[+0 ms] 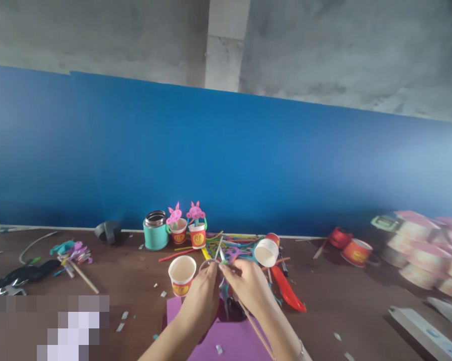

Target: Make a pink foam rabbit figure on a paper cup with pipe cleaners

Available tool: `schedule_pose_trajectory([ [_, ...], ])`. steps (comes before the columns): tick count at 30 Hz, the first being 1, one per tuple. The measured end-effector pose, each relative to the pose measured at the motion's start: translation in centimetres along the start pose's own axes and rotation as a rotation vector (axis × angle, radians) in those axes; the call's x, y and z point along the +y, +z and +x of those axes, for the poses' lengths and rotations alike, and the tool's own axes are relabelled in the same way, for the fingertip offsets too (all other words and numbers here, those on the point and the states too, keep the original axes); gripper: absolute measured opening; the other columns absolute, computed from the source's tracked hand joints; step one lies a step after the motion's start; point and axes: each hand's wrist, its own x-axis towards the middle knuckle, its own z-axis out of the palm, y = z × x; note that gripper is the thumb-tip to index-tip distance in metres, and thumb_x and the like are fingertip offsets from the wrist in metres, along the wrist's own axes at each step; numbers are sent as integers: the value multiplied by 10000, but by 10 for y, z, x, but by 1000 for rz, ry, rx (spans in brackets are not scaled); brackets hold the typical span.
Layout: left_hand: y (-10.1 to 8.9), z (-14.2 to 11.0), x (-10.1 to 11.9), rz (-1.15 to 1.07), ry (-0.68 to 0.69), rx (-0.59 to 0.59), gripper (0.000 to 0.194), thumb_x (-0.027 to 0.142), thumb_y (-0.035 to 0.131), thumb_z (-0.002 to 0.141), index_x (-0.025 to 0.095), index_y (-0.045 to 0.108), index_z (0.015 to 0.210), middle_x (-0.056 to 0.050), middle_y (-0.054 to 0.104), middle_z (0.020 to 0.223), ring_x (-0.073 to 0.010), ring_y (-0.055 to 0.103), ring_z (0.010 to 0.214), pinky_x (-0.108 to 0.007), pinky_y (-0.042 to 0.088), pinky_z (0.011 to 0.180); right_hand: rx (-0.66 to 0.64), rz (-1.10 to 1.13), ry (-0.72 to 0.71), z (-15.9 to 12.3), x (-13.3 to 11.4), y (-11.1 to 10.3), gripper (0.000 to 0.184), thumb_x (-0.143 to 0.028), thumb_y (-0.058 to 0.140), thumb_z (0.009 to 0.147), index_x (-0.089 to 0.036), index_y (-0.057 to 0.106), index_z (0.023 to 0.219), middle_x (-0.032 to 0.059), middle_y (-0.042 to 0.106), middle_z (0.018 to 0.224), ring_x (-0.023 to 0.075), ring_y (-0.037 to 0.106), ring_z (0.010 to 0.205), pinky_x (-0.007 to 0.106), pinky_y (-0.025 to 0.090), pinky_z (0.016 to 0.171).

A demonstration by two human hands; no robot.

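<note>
- Two slender pieces meet at the fingertips: a grey-white strip (218,247) and a white-and-green piece (222,257). Both lie just beyond the hands, long axes slanting up and away, leaning opposite ways so that they seem to cross.
- Both hands are about equally near this crossing; the left hand (205,287) comes at it from the left, the right hand (246,281) from the right, their fingertips almost touching.
- Left fingers are drawn together in a narrow pinch, apparently on the lower end of the strip; the contact itself is hidden behind the knuckles.
- Right thumb and forefinger are nipped close on the white-and-green piece, with hardly any gap between them.
- One thin wooden stick (254,326) slants from under the right hand back along the inner forearm; whether that hand grips it, I cannot tell.
- Below and between the hands are black-handled scissors (234,309), over a purple sheet (244,343).
- Just left of the left hand stands an upright paper cup (182,272); beyond the right hand lies a tipped paper cup (266,252), with a long red limp piece (288,291) to that hand's right.
</note>
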Motion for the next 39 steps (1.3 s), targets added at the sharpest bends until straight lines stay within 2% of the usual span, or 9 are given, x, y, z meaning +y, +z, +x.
schedule_pose_trajectory([
  [4, -6, 1, 9, 73, -8, -26, 170, 115, 391, 801, 186, 506, 904, -77, 629, 815, -215, 581, 731, -307, 412, 655, 6, 35, 12, 1, 2, -1, 303, -459, 564, 799, -187, 678, 730, 56, 677, 618, 204, 616, 579, 251, 393, 517],
  [7, -11, 2, 15, 82, -30, -44, 170, 136, 322, 857, 185, 485, 862, -87, 620, 806, -213, 579, 734, -297, 388, 637, 21, 40, -33, 1, 3, -2, 297, -472, 567, 802, -193, 653, 746, 28, 643, 560, 184, 595, 530, 239, 381, 501],
  [13, -14, 2, 19, -62, -101, -66, 195, 255, 301, 929, 198, 487, 917, -50, 609, 807, -177, 562, 711, -266, 380, 629, 51, 53, -58, 1, 3, -5, 219, -405, 592, 784, -191, 612, 736, -11, 583, 485, 157, 552, 476, 227, 365, 479],
  [17, -9, 2, 11, -196, -99, -35, 188, 298, 316, 935, 200, 477, 939, 1, 550, 711, -138, 496, 621, -232, 353, 559, 13, 130, -50, 0, 2, -6, 253, -423, 578, 788, -177, 629, 761, -3, 594, 495, 155, 557, 483, 225, 382, 473],
  [22, -2, 6, 1, -396, -152, 5, 226, 376, 370, 916, 198, 435, 793, 52, 435, 628, -98, 404, 554, -202, 322, 519, -91, 237, -61, -3, -2, -12, 200, -327, 544, 793, -158, 647, 823, -8, 608, 533, 129, 533, 480, 209, 379, 468],
  [25, -3, 9, 2, -443, -175, 20, 259, 408, 420, 890, 189, 451, 756, 54, 422, 623, -94, 386, 552, -197, 310, 515, -86, 277, -56, -4, -4, -14, 203, -312, 525, 797, -155, 650, 823, -6, 607, 538, 122, 521, 473, 207, 376, 465],
  [29, -6, 11, 6, -423, -202, 4, 287, 417, 437, 877, 178, 480, 724, 50, 426, 596, -99, 378, 548, -202, 303, 508, -29, 263, -50, -3, -5, -13, 213, -326, 523, 792, -160, 656, 805, -3, 595, 541, 128, 516, 482, 215, 377, 478],
  [34, -9, 11, 9, -321, -154, 6, 290, 368, 436, 886, 168, 492, 684, 38, 435, 619, -103, 380, 584, -204, 311, 535, -8, 255, -40, -2, -5, -12, 226, -344, 533, 784, -160, 659, 819, -9, 559, 540, 130, 492, 492, 224, 371, 491],
  [39, -9, 9, 11, -371, -141, 1, 318, 396, 437, 894, 149, 580, 754, 23, 475, 634, -105, 402, 587, -199, 329, 532, 2, 275, -77, -2, -3, -11, 227, -346, 548, 789, -167, 657, 878, -17, 549, 550, 134, 504, 516, 225, 385, 507],
])
